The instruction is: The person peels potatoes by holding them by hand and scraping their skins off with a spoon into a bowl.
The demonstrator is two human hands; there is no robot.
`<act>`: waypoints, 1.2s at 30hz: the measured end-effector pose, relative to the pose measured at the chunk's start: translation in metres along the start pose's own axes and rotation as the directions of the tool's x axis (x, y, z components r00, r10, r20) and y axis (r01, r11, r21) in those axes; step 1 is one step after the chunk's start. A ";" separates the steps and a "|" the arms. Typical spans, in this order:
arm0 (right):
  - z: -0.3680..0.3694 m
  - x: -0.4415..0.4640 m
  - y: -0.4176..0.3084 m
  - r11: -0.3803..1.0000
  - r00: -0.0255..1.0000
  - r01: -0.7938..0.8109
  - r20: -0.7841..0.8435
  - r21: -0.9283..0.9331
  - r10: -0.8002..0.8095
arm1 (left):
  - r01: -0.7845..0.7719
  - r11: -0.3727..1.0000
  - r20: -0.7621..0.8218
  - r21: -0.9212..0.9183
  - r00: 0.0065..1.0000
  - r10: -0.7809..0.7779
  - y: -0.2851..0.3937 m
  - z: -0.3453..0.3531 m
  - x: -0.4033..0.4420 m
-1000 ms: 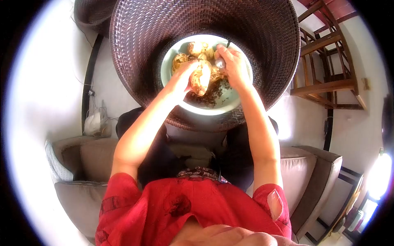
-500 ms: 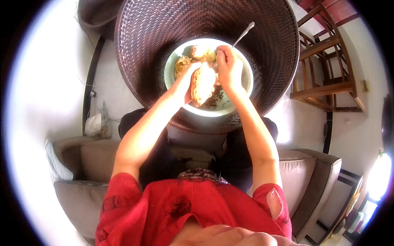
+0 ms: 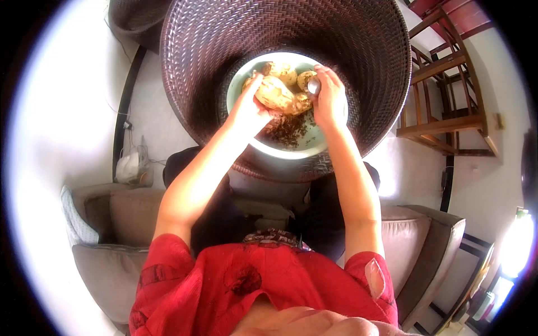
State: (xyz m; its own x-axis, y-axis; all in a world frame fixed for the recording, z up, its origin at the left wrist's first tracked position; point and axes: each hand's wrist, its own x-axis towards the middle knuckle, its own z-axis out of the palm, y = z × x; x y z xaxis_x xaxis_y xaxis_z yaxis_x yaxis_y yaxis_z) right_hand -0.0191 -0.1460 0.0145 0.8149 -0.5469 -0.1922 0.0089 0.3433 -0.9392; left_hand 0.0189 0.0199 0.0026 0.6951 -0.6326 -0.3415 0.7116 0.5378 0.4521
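My left hand is wrapped round a large pale yellow tuber with brown patches, held over a light green bowl. My right hand grips a metal spoon, its rounded end showing beside my fingers, to the right of the tuber. More tubers lie in the far part of the bowl, one of them close to the spoon. Dark brown peel scraps cover part of the bowl's near side.
The bowl rests in a large dark woven chair in front of my legs. A wooden chair frame lies or stands at the right. Grey-brown sofa parts flank me. A white bag with cables is on the floor at left.
The tuber in my left hand has turned from upright in view to slanting sideways. The spoon in my right hand has turned; its long handle stuck out beyond the bowl half a second ago.
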 end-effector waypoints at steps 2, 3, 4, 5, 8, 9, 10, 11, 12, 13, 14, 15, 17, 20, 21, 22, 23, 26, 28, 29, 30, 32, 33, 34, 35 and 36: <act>0.004 -0.008 0.005 0.999 0.999 -0.037 -0.010 -0.011 0.037 | -0.004 0.995 0.040 -0.098 0.999 0.008 0.002 -0.021 0.008; 0.007 -0.010 0.009 0.997 0.997 -0.074 -0.020 -0.021 0.074 | -0.016 0.996 0.068 -0.084 0.997 0.022 0.002 -0.022 0.006; 0.009 -0.008 0.014 0.997 0.997 -0.074 -0.020 -0.021 0.074 | -0.016 0.996 0.068 -0.083 0.997 0.022 0.000 -0.021 0.006; 0.010 -0.006 0.020 0.999 1.000 0.012 -0.005 -0.045 -0.012 | -0.038 0.997 0.015 -0.069 0.999 0.039 -0.004 -0.020 0.005; 0.006 0.003 0.027 0.995 0.996 0.090 0.007 -0.032 -0.090 | -0.023 0.999 -0.038 -0.040 0.999 0.021 -0.012 -0.013 -0.001; 0.006 0.003 0.022 0.996 0.996 0.081 -0.029 -0.032 -0.082 | 0.012 1.000 -0.038 -0.026 0.999 -0.013 -0.014 -0.012 -0.002; 0.006 0.003 0.019 0.997 0.995 0.073 -0.065 -0.031 -0.075 | 0.018 1.000 -0.035 -0.024 0.999 -0.019 -0.013 -0.010 -0.002; 0.003 0.008 0.019 0.995 0.989 0.098 -0.112 0.008 -0.097 | 0.062 0.997 -0.052 0.042 0.997 -0.059 -0.012 -0.009 -0.002; 0.004 0.003 0.007 0.995 0.982 0.099 -0.163 -0.003 -0.098 | 0.106 0.989 -0.072 0.107 0.993 -0.098 -0.012 -0.008 -0.003; 0.001 0.004 0.006 0.993 0.978 0.115 -0.179 0.022 -0.109 | 0.085 0.981 -0.060 0.176 0.995 -0.075 -0.013 -0.006 -0.004; -0.002 0.008 0.004 0.990 0.973 0.134 -0.195 0.048 -0.122 | 0.087 0.980 -0.058 0.177 0.995 -0.078 -0.011 -0.005 -0.006; -0.005 0.012 0.001 0.986 0.970 0.158 -0.197 0.055 -0.144 | 0.095 0.940 0.030 0.328 0.993 -0.111 -0.006 -0.004 -0.008; -0.008 0.019 -0.004 0.977 0.964 0.195 -0.200 0.086 -0.174 | 0.113 0.850 0.162 0.515 0.961 -0.226 -0.003 -0.008 -0.008; -0.006 0.017 -0.006 0.978 0.971 0.207 -0.121 0.008 -0.205 | 0.223 0.799 0.266 0.559 0.864 -0.428 -0.009 -0.013 -0.007; -0.002 0.015 -0.007 0.970 0.967 0.230 -0.098 -0.078 -0.237 | 0.230 0.695 0.131 0.681 0.895 -0.425 -0.004 -0.007 -0.013; 0.000 0.010 -0.008 0.972 0.973 0.213 -0.069 -0.103 -0.220 | 0.257 0.774 0.175 0.578 0.888 -0.425 -0.012 -0.004 -0.016; 0.001 0.008 -0.009 0.971 0.973 0.215 -0.057 -0.104 -0.222 | 0.265 0.793 0.176 0.548 0.891 -0.419 -0.012 -0.002 -0.018; -0.005 0.013 -0.009 0.963 0.963 0.268 -0.036 0.002 -0.268 | 0.319 0.851 0.290 0.417 0.841 -0.457 -0.004 0.005 -0.019; -0.006 0.009 -0.013 0.962 0.960 0.272 -0.063 0.000 -0.272 | 0.297 0.876 0.302 0.380 0.856 -0.421 -0.004 0.003 -0.019; -0.007 0.009 -0.012 0.960 0.959 0.280 -0.024 -0.025 -0.281 | 0.256 0.862 0.288 0.438 0.868 -0.404 -0.004 0.003 -0.018; -0.005 0.005 -0.017 0.956 0.957 0.290 0.015 -0.050 -0.290 | 0.216 0.842 0.276 0.494 0.880 -0.387 -0.005 0.004 -0.018; 0.000 -0.011 -0.018 0.961 0.963 0.261 0.098 -0.093 -0.252 | 0.176 0.823 0.259 0.540 0.896 -0.361 -0.007 0.001 -0.017; 0.004 -0.018 -0.017 0.944 0.960 0.273 0.119 -0.187 -0.254 | 0.137 0.799 0.241 0.585 0.912 -0.333 -0.007 0.000 -0.017; 0.009 -0.026 -0.017 0.917 0.957 0.284 0.141 -0.279 -0.253 | 0.139 0.800 0.241 0.584 0.911 -0.334 -0.008 0.001 -0.019; 0.013 -0.036 -0.017 0.817 0.911 0.413 0.180 -0.403 -0.371 | 0.112 0.807 0.221 0.579 0.932 -0.288 -0.008 0.002 -0.021; 0.008 -0.035 -0.012 0.641 0.857 0.505 0.247 -0.577 -0.452 | 0.085 0.813 0.200 0.575 0.950 -0.241 -0.010 0.004 -0.022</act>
State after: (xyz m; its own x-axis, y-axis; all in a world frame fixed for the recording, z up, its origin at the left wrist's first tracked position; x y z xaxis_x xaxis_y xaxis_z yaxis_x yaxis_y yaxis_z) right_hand -0.0430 -0.1244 0.0350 0.8376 -0.4349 0.3307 0.0831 -0.4969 -0.8638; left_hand -0.0038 0.0264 0.0093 0.4686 -0.8417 -0.2684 0.5790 0.0631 0.8129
